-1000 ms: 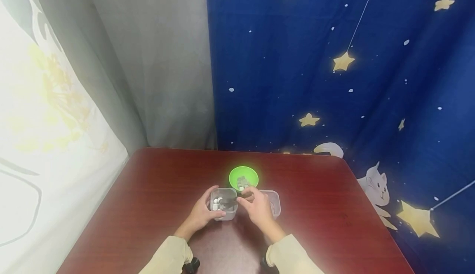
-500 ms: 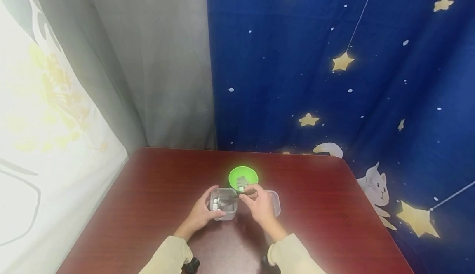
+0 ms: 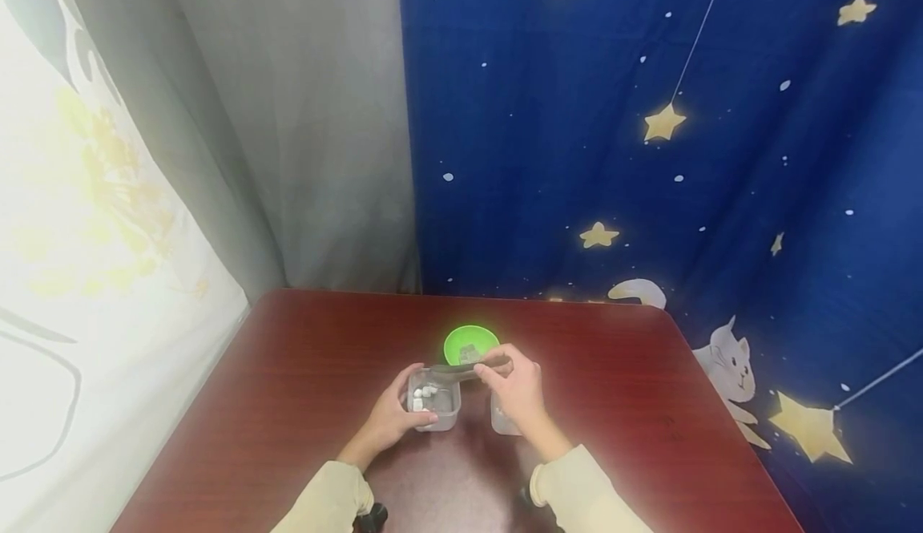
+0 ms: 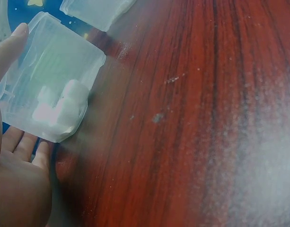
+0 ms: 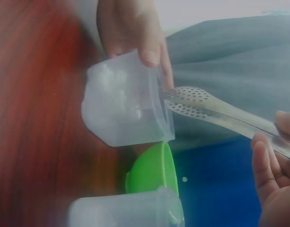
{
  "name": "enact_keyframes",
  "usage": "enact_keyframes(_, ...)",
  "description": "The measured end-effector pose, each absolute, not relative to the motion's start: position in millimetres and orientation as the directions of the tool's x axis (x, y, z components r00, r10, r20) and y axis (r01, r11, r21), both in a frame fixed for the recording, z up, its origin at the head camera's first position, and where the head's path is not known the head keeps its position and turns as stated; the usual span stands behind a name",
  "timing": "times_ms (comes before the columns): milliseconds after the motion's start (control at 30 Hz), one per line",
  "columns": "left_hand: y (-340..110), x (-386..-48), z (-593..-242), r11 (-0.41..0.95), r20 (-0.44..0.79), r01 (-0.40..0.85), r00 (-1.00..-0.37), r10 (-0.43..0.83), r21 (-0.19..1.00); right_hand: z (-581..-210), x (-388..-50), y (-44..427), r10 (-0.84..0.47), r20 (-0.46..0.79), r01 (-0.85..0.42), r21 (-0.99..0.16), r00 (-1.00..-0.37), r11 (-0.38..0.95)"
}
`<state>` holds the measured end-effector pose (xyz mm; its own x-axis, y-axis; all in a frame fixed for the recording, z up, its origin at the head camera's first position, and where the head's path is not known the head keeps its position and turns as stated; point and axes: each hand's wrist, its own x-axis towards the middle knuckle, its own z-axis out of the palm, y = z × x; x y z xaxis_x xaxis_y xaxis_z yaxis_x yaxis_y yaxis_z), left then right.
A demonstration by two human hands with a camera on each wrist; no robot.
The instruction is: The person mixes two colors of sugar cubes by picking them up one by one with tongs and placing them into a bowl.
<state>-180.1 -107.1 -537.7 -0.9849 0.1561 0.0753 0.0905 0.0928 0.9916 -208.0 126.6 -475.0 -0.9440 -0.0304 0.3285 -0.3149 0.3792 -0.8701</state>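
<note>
My left hand grips a clear plastic container from its left side, thumb on the near wall. Several small white pieces lie inside it; their kind cannot be told. Between thumb and fingers, my right hand pinches metal tongs with perforated ends. The tong tips are at the container's rim in the right wrist view, close together, and nothing is clearly visible between them. Just beyond stands a green bowl with greyish block-like pieces; its near edge is hidden by the tongs and right hand.
A second clear container stands on the right, partly covered by my right hand. Everything rests on a dark red wooden table. A grey curtain and a blue starry curtain hang behind it.
The tongs have risen from inside the container to its far rim. My right hand has shifted right, covering the second container differently. My left hand holds its place.
</note>
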Motion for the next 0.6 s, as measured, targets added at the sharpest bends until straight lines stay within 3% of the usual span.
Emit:
enact_keyframes(133,-106.9,-180.7,-537.3,0.088,0.076,0.089,-0.986,0.146,0.992,-472.6,-210.3,127.7,-0.028,0.361,-0.347,-0.869,-0.932,0.351)
enact_keyframes(367,-107.8,-180.4,-536.9,0.097,0.075,0.091,-0.985,0.155,0.991,-472.9,-207.0,126.9,-0.046,0.355,-0.341,-0.844,-0.934,0.414)
enact_keyframes(600,-107.2,-179.3,-536.2,0.118,0.09,0.109,-0.984,0.153,0.987,-475.7,-202.2,124.0,-0.041,0.274,-0.247,-0.782,-0.961,0.572)
